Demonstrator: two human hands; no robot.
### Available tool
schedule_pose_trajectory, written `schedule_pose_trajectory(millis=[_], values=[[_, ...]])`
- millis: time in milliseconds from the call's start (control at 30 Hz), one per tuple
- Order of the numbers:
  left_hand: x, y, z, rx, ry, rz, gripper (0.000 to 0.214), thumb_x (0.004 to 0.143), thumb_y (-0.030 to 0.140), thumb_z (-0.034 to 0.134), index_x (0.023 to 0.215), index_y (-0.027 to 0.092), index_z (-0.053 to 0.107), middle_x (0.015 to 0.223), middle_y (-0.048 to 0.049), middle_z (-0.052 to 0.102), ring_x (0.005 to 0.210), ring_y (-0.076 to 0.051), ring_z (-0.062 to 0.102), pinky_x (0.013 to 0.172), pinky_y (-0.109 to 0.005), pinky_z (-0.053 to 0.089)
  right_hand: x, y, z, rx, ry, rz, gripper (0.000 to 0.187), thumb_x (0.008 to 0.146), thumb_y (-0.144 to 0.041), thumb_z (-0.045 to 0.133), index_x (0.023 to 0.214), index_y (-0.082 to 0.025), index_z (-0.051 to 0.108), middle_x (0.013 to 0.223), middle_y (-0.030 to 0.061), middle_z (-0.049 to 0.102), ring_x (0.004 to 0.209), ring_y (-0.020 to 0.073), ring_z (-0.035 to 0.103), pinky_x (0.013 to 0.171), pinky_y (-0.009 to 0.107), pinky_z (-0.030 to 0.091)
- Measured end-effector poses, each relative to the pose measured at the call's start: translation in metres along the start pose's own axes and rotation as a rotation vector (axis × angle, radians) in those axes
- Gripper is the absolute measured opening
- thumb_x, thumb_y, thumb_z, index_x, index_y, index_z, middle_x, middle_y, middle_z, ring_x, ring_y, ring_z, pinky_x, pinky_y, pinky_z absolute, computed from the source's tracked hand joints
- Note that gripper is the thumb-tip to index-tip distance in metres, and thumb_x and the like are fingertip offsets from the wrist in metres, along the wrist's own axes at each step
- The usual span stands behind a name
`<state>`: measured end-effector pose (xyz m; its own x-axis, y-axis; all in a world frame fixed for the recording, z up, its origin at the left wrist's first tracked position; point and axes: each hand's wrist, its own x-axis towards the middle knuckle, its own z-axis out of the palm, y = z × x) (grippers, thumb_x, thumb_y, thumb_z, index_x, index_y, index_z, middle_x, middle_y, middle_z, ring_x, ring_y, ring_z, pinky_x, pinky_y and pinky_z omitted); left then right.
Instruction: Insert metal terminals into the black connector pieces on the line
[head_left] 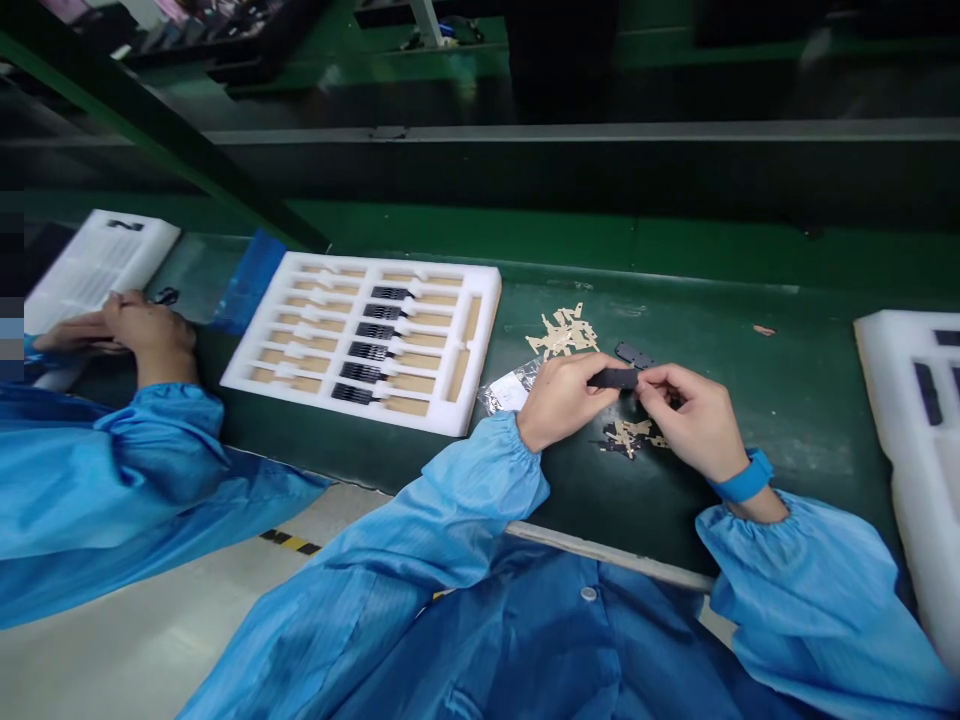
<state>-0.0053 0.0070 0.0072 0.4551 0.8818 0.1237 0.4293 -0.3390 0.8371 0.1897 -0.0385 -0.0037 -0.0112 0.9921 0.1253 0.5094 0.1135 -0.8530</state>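
Observation:
My left hand [562, 397] is closed on one end of a flat black rectangular piece [615, 378]. At its other end, my right hand [688, 415] pinches close against it; whether a small part is between those fingertips is hidden. Just behind the hands lies another dark flat piece [634, 353]. A pile of small tan cut-out strips [564, 330] lies beyond my left hand. Below the held piece is a smaller heap of tan and black bits [624, 436]. A clear plastic bag with a white label [508, 392] sits against my left hand.
To the left stands a white foam tray [480, 345] with several black parts in its slots. Another foam tray [877, 350] is at the right edge. A co-worker's hands [142, 330] work at the far left by a white block [97, 265]. A green post [172, 135] slants overhead.

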Motion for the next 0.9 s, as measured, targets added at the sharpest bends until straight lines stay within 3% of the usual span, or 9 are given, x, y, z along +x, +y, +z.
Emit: schedule_pose_trajectory(millis=[300, 500, 600, 767, 900], values=[[-0.001, 0.002, 0.005, 0.109, -0.031, -0.073, 0.012, 0.079, 0.018, 0.061, 0.087, 0.02, 0.07, 0.084, 0.0001, 0.073, 0.075, -0.014, 0.064, 0.067, -0.023, 0.043, 0.0, -0.003, 0.001, -0.077, -0.02, -0.095, 0.011, 0.09, -0.024, 0.063, 0.085, -0.019, 0.072, 0.066, -0.0006, 0.061, 0.057, 0.0114, 0.053, 0.055, 0.025, 0.041], [0.007, -0.006, -0.022, 0.427, 0.244, -0.268, 0.009, 0.085, 0.025, 0.06, 0.087, 0.02, 0.067, 0.079, -0.0021, 0.07, 0.072, -0.017, 0.062, 0.064, -0.027, 0.039, 0.0, -0.001, 0.001, -0.023, -0.008, 0.025, 0.016, 0.091, -0.031, 0.063, 0.085, -0.018, 0.07, 0.07, 0.0008, 0.065, 0.059, 0.0122, 0.054, 0.055, 0.025, 0.042], [0.008, -0.009, -0.031, 0.538, 0.249, -0.287, 0.011, 0.089, 0.027, 0.058, 0.084, 0.02, 0.065, 0.083, -0.0046, 0.07, 0.076, -0.02, 0.064, 0.064, -0.028, 0.037, 0.0, 0.001, 0.0, -0.011, -0.011, 0.047, 0.017, 0.091, -0.032, 0.062, 0.085, -0.018, 0.07, 0.07, 0.0009, 0.064, 0.058, 0.0123, 0.053, 0.055, 0.025, 0.041], [0.007, -0.01, -0.023, 0.354, 0.168, -0.211, 0.021, 0.088, 0.018, 0.057, 0.106, 0.023, 0.068, 0.098, -0.0016, 0.073, 0.084, -0.018, 0.066, 0.071, -0.027, 0.043, 0.0, 0.0, -0.001, -0.034, -0.02, 0.024, 0.016, 0.091, -0.029, 0.061, 0.082, -0.018, 0.068, 0.068, 0.0001, 0.062, 0.057, 0.0115, 0.051, 0.054, 0.025, 0.039], [0.007, -0.009, -0.012, 0.084, 0.059, -0.179, 0.022, 0.09, 0.027, 0.06, 0.108, 0.021, 0.071, 0.098, -0.001, 0.074, 0.089, -0.017, 0.068, 0.08, -0.026, 0.047, 0.002, -0.002, -0.002, -0.059, -0.016, -0.019, 0.015, 0.09, -0.026, 0.06, 0.08, -0.018, 0.067, 0.069, 0.0001, 0.062, 0.057, 0.0113, 0.05, 0.054, 0.024, 0.038]])
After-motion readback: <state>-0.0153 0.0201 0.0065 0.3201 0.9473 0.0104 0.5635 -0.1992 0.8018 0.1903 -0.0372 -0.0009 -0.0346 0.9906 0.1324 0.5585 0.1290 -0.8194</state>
